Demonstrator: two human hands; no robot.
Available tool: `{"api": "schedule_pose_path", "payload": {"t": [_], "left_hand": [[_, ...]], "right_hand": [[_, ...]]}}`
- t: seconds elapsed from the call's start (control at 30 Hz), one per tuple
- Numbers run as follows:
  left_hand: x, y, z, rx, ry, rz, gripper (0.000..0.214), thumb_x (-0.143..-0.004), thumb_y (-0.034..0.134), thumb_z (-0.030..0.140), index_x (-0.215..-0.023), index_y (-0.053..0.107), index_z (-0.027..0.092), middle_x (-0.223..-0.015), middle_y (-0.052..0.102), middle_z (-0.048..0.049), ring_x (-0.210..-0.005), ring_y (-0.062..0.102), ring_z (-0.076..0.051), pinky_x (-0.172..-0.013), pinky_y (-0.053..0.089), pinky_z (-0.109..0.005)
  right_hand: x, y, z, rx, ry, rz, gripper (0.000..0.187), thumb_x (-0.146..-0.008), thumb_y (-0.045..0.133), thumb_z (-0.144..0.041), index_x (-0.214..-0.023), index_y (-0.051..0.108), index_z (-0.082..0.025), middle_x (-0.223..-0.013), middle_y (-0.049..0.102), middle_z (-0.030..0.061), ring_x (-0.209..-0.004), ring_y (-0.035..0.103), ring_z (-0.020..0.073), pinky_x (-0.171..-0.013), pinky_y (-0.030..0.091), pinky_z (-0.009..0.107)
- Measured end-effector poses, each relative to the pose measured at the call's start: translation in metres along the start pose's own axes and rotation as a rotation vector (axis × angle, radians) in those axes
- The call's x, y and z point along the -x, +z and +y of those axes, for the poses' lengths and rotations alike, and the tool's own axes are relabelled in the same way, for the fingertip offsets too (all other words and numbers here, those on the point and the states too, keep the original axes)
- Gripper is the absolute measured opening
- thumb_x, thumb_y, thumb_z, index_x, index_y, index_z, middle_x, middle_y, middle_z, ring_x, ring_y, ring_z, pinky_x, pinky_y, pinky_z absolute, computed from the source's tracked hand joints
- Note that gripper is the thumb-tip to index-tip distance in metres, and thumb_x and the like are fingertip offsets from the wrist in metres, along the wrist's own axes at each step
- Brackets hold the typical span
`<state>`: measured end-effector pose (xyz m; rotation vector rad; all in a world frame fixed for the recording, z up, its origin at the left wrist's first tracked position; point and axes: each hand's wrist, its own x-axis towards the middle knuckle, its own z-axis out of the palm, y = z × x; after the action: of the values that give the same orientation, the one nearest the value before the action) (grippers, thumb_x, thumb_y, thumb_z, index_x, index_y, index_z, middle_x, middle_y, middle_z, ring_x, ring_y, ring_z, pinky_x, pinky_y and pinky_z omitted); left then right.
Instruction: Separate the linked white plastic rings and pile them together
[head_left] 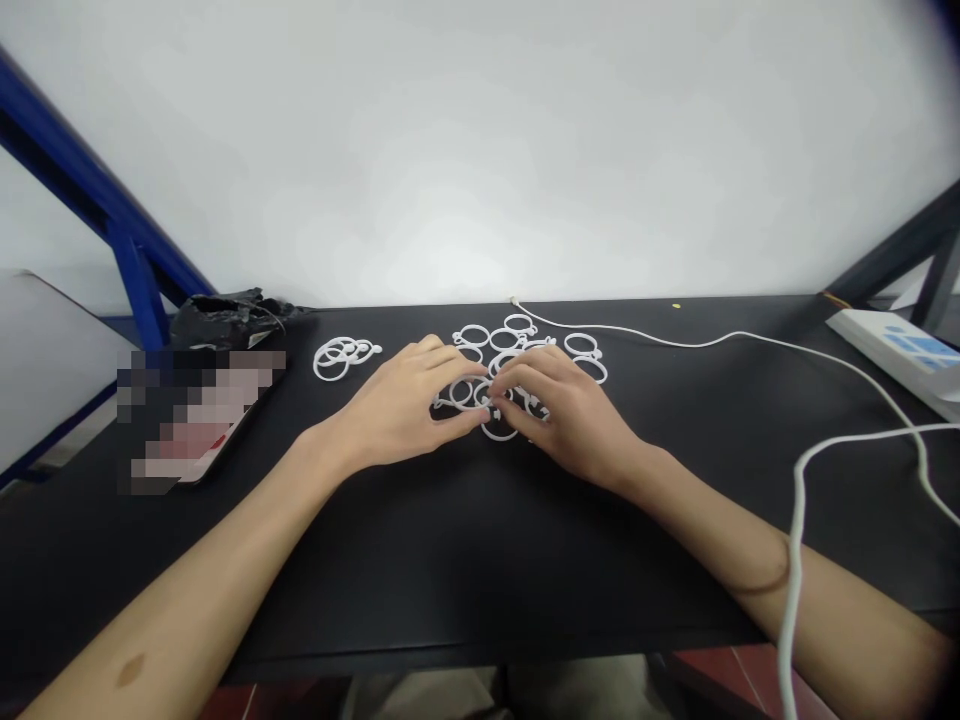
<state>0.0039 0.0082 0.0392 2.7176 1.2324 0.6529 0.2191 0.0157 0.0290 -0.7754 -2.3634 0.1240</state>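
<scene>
Several loose white plastic rings (517, 345) lie spread on the black table (420, 560) in front of me. My left hand (409, 405) and my right hand (566, 410) meet over the near side of this spread, fingertips together, pinching one white ring (496, 428) between them. Both hands have their fingers curled and closed on it. To the left, apart from the spread, sits a small bunch of joined white rings (341, 356).
A phone-like flat object (199, 410) lies at the left, with a crumpled black bag (225, 315) behind it. A white cable (795, 520) runs across the right side to a white power strip (896, 355). Blue frame bars (127, 250) stand at the left; a white wall is behind.
</scene>
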Motion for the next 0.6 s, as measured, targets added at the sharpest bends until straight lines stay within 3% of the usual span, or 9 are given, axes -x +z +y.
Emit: {"api": "schedule_pose_path", "payload": {"t": [0.23, 0.6], "left_hand": [[-0.001, 0.0023, -0.0007, -0.037, 0.023, 0.108, 0.029, -0.088, 0.062, 0.039, -0.11, 0.056, 0.021, -0.105, 0.064, -0.0029, -0.096, 0.053, -0.02, -0.087, 0.045, -0.035], [-0.0009, 0.008, -0.0002, -0.068, 0.01, 0.128, 0.04, -0.08, 0.071, 0.048, -0.103, 0.052, 0.021, -0.096, 0.062, -0.0005, -0.089, 0.054, -0.019, -0.078, 0.044, -0.031]], "right_hand": [[0.0021, 0.004, 0.0017, -0.043, 0.042, 0.109, 0.014, -0.093, 0.056, -0.022, -0.106, 0.059, -0.022, -0.098, 0.069, 0.0046, -0.091, 0.063, 0.0182, -0.08, 0.05, 0.032], [0.0015, 0.0036, 0.0012, -0.111, 0.041, 0.138, 0.013, -0.087, 0.067, -0.024, -0.098, 0.061, -0.021, -0.093, 0.067, 0.0032, -0.086, 0.061, 0.0162, -0.078, 0.049, 0.03]]}}
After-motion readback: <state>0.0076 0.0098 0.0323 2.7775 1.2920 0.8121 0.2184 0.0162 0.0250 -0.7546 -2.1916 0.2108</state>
